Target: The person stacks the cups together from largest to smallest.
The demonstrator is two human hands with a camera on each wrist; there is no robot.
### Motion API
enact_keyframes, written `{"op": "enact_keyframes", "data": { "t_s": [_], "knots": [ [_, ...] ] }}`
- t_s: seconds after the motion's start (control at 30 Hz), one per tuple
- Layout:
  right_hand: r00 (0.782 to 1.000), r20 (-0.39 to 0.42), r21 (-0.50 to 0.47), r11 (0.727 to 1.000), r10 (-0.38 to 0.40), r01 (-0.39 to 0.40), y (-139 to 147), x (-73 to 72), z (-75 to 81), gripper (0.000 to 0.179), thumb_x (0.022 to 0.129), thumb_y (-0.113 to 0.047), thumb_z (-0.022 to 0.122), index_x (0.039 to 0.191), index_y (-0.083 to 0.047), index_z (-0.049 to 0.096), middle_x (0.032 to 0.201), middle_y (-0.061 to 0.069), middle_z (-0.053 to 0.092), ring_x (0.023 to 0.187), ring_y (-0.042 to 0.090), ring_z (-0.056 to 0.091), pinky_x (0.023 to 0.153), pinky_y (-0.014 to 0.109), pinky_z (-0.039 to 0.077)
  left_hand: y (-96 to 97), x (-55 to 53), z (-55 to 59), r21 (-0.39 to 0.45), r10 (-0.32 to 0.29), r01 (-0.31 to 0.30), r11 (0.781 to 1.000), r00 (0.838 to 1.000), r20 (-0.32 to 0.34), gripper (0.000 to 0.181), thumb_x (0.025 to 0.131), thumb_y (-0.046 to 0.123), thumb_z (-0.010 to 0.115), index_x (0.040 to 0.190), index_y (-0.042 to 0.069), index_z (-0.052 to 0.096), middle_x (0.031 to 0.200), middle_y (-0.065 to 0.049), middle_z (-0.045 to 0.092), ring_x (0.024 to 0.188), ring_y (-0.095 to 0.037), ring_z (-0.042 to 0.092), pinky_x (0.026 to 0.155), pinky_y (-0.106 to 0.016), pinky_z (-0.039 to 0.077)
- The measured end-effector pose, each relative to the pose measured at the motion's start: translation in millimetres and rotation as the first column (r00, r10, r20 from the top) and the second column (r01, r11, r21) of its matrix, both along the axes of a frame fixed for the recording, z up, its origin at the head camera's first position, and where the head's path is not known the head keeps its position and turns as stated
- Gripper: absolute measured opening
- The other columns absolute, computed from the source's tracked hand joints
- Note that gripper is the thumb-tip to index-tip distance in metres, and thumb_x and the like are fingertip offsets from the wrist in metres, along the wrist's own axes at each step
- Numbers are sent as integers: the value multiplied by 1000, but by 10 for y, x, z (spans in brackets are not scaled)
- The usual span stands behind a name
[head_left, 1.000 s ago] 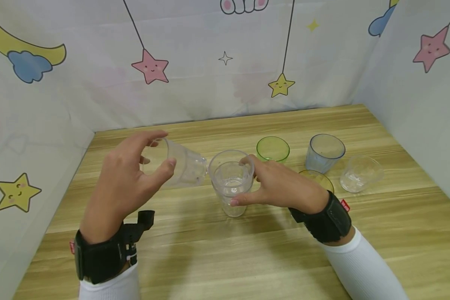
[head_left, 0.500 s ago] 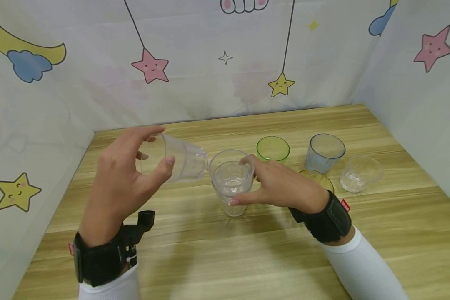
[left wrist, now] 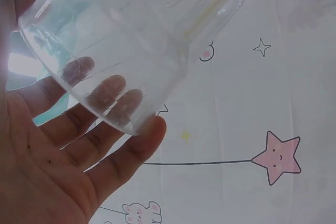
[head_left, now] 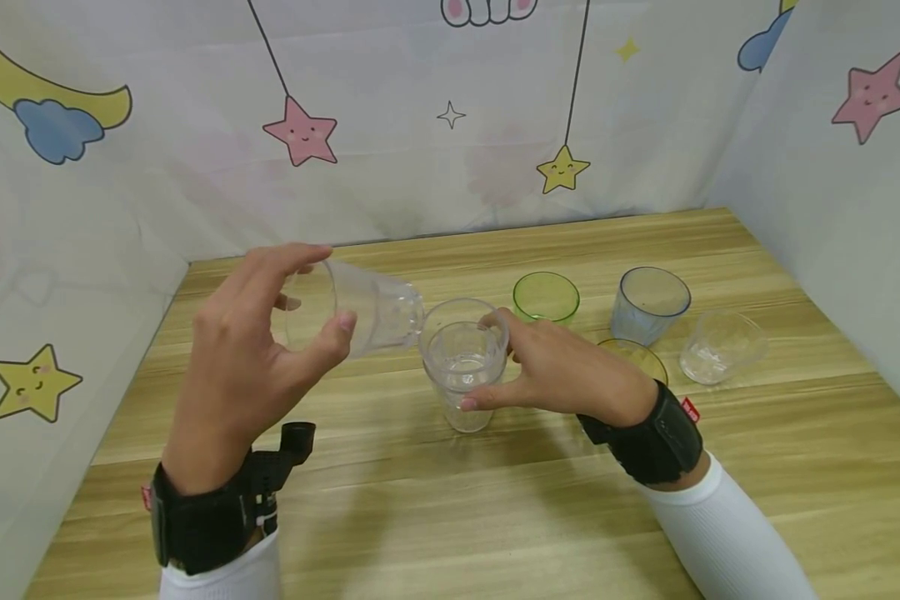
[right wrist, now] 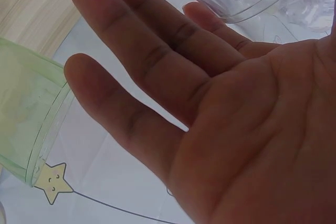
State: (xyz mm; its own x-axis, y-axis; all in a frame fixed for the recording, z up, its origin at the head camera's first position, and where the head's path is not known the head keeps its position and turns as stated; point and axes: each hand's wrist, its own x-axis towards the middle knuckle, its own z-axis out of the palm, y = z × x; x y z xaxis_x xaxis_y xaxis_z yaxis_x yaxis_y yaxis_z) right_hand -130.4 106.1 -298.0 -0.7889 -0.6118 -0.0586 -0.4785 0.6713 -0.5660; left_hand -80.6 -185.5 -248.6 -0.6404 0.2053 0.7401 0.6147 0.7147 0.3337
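Note:
My left hand (head_left: 251,342) holds a clear plastic cup (head_left: 371,308) by its wide rim, thumb on the near side and fingers on the far side. The cup lies tilted on its side in the air, its narrow base pointing right. That base is close to the rim of a second clear cup (head_left: 450,367), which stands upright; whether they touch I cannot tell. Between thumb and index finger, my right hand (head_left: 562,367) grips the upright cup from the right. An inner ring shows inside it; I cannot tell whether another cup is nested there.
Behind my right hand are a green cup (head_left: 546,292) and a yellow cup (head_left: 641,360), partly hidden. Farther right stand a blue-rimmed cup (head_left: 648,308) and a tilted clear cup (head_left: 720,350). White printed cloth (head_left: 390,150) walls the back and sides of the wooden table (head_left: 420,517).
My left hand has risen a little with the clear cup, whose base has moved up beside the upright cup's rim. The right hand and its cup stay in place.

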Motion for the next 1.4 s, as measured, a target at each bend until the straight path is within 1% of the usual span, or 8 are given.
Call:
{"op": "enact_keyframes", "data": {
  "t_s": [0.1,0.27,0.47,0.8,1.0,1.17,1.3,1.4],
  "knots": [
    [1000,-1,-5,1000,2,-2,2,-2,-1,96,77,-67,77,145,-9,42,109,3,70,100,16,66,83,38,53,19,0,3,10,-20,20,1000,1000,-18,53,85,36,64,128,4,65,121,-10,67,103,-23,61,77,-31,46],
    [1000,0,-9,1000,5,-5,4,-6,-6,95,77,-66,78,144,-9,42,109,1,70,101,16,66,84,38,53,73,-4,6,54,-49,52,997,997,-60,55,85,38,64,127,3,65,121,-8,67,104,-22,62,79,-25,47],
    [1000,-1,-15,1000,5,-5,3,-7,-12,93,76,-67,78,141,-10,44,108,-3,69,98,11,64,83,37,52,108,-2,11,54,-50,55,997,995,-90,57,85,41,65,126,1,65,120,-10,68,104,-24,63,79,-22,47],
    [1000,17,-24,1000,11,-10,5,-14,-12,94,78,-65,78,144,-9,42,111,-2,69,100,10,65,84,37,53,139,-15,-3,71,-89,94,993,993,-71,60,87,44,67,128,0,63,122,-10,67,106,-22,63,81,-17,49],
    [1000,17,-26,1000,9,-8,5,-15,-14,95,77,-65,78,144,-9,42,110,-3,69,100,10,65,83,37,53,164,-29,-18,71,-99,104,992,993,-68,61,88,46,66,128,0,63,122,-10,67,106,-21,62,81,-19,50],
    [1000,22,-39,999,10,-9,7,-16,-13,93,77,-64,79,143,-9,43,111,-3,68,99,9,64,84,37,53,213,-37,-28,53,-125,129,990,990,-72,64,91,51,65,128,0,62,124,-10,66,111,-21,62,81,-27,53],
    [999,33,-54,998,10,-9,5,-18,-13,91,77,-64,79,142,-11,44,111,-4,68,100,9,65,84,37,53,264,-49,-42,34,-145,148,988,986,-82,61,89,46,67,128,-1,62,124,-10,66,113,-20,62,78,-35,55],
    [999,40,-59,998,11,-8,4,-17,-13,92,77,-65,79,142,-11,44,113,-3,68,102,10,64,85,38,53,302,-53,-52,37,-164,168,985,982,-96,58,87,41,69,127,-2,62,124,-11,67,112,-20,62,78,-34,53]
  ]
}}
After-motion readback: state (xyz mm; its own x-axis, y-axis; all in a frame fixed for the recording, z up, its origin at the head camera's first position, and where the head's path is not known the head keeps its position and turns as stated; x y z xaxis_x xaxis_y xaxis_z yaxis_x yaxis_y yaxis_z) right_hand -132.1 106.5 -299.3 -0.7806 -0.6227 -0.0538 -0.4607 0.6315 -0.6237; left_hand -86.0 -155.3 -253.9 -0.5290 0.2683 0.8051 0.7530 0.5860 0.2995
